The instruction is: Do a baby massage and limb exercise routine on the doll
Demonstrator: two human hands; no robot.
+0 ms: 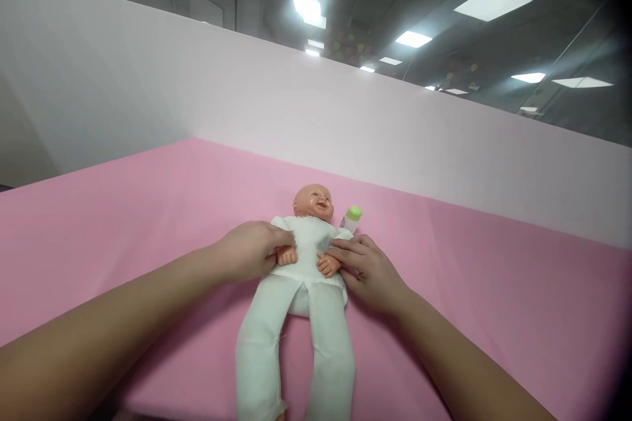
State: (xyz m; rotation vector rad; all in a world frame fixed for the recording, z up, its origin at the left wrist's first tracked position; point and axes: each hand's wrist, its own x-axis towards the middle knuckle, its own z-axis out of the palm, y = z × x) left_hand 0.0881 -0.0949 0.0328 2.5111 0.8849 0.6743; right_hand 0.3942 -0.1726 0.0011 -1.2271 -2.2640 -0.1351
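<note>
A baby doll (311,250) with a bald plastic head and a white cloth body lies on its back, legs pointing toward me. Its small plastic hands rest over its belly. My left hand (254,248) holds the doll's arm on the left side, thumb on top and the other fingers mostly hidden. On the other side, my right hand (371,274) has its fingers over the doll's other arm, with the thumb below near the doll's wrist. Beside the doll's shoulder, above my right hand, is a small bottle (351,218) with a green cap.
A pink surface (148,210) lies under the doll, its front edge near me. A white partition (316,105) runs along the back and left side. Ceiling lights (492,4) shine beyond it.
</note>
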